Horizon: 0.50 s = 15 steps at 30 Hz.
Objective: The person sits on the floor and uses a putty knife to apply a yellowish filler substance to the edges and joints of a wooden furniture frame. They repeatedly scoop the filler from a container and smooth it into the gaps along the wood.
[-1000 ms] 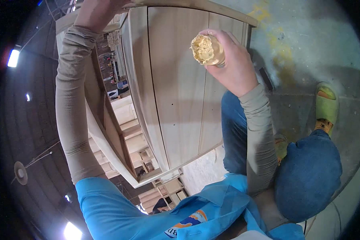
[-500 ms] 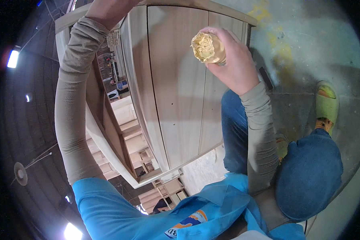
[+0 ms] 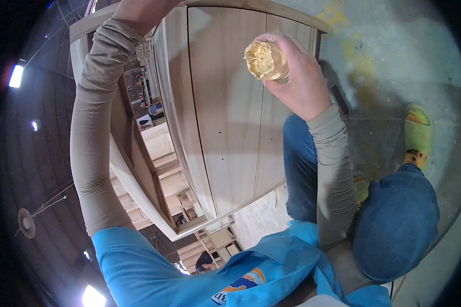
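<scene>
The right hand [image 3: 297, 84] holds a wad of yellowish fibre [image 3: 260, 57], grip pressed around its base, just in front of the pale wooden cabinet panel [image 3: 225, 117]. The panel's long axis runs away from the person. The left hand [image 3: 138, 10] meets the panel's far upper edge; its grip cannot be told.

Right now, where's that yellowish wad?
In the head view, the yellowish wad sits upper centre-right, gripped in the right hand, in front of the pale wooden cabinet panel.
</scene>
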Motion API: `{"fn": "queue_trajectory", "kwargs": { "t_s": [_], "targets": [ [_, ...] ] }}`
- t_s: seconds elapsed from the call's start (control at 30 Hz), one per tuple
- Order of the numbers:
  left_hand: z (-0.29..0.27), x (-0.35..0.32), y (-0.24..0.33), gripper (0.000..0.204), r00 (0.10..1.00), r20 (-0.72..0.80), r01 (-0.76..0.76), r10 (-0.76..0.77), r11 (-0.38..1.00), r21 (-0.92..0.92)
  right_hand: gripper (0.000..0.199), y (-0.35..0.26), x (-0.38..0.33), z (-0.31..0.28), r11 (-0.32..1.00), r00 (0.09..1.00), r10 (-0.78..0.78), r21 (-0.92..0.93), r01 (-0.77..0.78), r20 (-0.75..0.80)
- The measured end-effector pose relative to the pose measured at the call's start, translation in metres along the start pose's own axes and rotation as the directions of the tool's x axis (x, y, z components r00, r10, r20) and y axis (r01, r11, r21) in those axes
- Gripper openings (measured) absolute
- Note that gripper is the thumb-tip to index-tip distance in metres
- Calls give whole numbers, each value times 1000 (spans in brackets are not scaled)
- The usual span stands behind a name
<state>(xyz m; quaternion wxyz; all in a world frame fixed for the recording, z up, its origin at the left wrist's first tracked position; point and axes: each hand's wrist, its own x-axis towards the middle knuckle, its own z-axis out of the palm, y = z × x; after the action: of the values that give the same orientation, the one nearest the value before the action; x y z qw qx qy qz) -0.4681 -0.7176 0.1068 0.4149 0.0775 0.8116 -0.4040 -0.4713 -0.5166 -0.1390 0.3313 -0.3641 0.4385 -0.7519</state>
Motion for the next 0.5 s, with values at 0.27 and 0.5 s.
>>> {"fn": "queue_trajectory", "kwargs": {
  "t_s": [0.27,0.5],
  "targets": [
    [7,-3,-1,11,1000,-20,-22,23,999,31,50,0,-1,2,1000,1000,6,6,-6,0],
    [10,-3,-4,11,1000,-11,16,-16,1000,-24,51,-3,-1,-1,1000,1000,-2,15,2,6]
  ]
}}
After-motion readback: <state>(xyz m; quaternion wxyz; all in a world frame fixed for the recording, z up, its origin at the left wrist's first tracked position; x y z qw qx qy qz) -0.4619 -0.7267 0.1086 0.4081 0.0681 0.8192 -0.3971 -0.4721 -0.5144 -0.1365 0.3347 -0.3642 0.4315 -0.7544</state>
